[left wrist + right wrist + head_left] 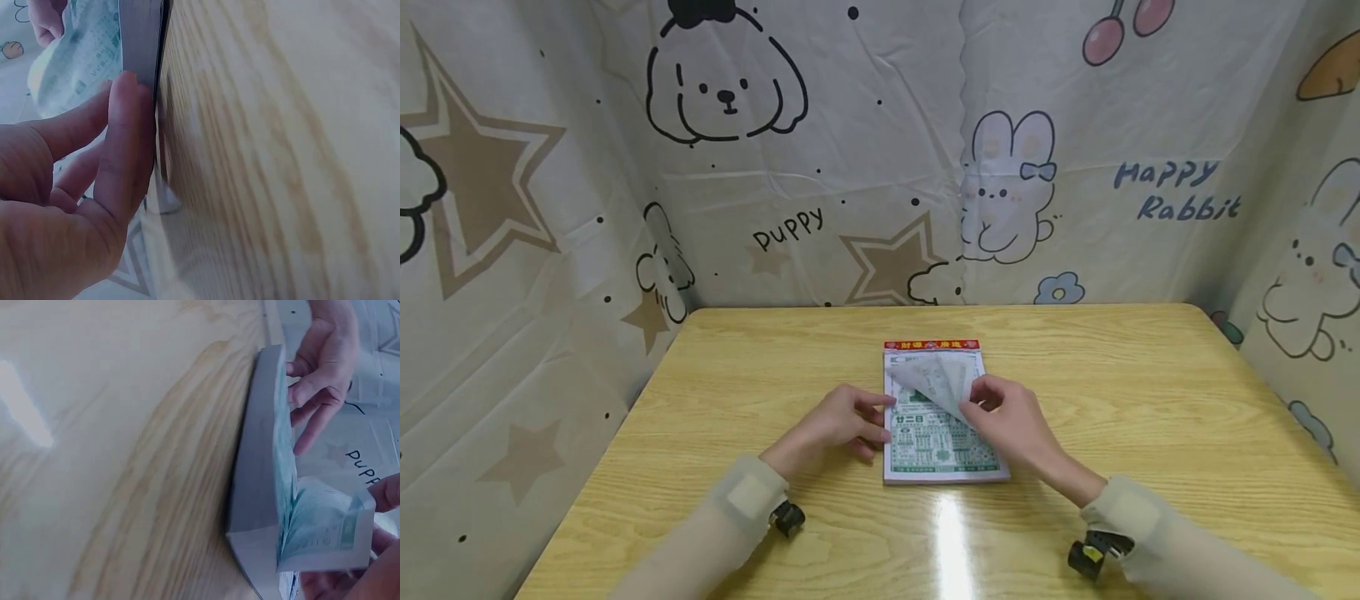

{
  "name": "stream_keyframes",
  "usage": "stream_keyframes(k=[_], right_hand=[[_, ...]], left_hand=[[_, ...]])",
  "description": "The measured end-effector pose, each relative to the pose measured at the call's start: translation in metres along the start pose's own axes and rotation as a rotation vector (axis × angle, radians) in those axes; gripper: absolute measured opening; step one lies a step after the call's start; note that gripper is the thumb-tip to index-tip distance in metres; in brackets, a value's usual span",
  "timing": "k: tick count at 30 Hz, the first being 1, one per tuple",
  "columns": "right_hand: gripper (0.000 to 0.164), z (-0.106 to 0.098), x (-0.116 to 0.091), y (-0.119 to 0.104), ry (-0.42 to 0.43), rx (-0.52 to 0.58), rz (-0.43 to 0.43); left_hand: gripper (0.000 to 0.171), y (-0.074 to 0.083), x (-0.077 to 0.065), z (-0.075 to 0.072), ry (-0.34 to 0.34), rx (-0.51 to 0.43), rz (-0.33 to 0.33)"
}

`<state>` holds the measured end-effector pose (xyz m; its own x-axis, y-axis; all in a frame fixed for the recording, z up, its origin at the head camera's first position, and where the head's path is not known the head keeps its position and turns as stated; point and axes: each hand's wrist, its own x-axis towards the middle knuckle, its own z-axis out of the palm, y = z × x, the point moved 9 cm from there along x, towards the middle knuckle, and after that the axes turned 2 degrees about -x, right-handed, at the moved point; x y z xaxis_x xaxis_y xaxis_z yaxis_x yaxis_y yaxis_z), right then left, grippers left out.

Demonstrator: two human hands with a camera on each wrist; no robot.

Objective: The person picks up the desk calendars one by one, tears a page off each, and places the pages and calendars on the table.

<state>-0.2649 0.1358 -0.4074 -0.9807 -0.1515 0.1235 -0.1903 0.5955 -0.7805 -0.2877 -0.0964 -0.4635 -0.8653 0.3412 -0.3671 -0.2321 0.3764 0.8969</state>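
A thick tear-off calendar (943,454) with a red header strip and green print lies flat on the table. My right hand (1011,412) pinches the top sheet (934,377) near its right side, between thumb and fingers. That sheet is lifted and folded over diagonally, and green print shows on the page beneath. At the left edge of the block, my left hand (846,417) rests its fingertips against the side. The left wrist view has these fingertips (123,94) along the calendar's thick page edge (140,37). In the right wrist view, the raised sheet (328,531) curves up from the block.
The wooden table (737,367) extends around the calendar on every side. Behind it and at both sides hangs a pale curtain (865,125) with cartoon prints. Both wrists carry small black cameras (788,518) below the sleeves.
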Motion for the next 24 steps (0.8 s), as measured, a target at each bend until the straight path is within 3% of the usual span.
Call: stream_keyframes(k=[10,17,22,24], right_hand=[[0.008,-0.015,0.006,0.017,0.055,0.220,0.184],[0.013,-0.017,0.014,0.030,0.078,0.272,0.296],[0.040,-0.009,0.017,0.037,0.004,0.322,0.374],[0.044,-0.007,0.018,0.039,-0.009,0.335,0.384]], left_hand=[[0.077,0.002,0.001,0.001,-0.049,0.053,0.033],[0.080,0.001,0.002,0.000,-0.043,0.057,0.048],[0.080,0.002,0.002,0.000,-0.035,0.029,0.055],[0.080,0.004,0.003,0.000,-0.027,0.033,0.058]])
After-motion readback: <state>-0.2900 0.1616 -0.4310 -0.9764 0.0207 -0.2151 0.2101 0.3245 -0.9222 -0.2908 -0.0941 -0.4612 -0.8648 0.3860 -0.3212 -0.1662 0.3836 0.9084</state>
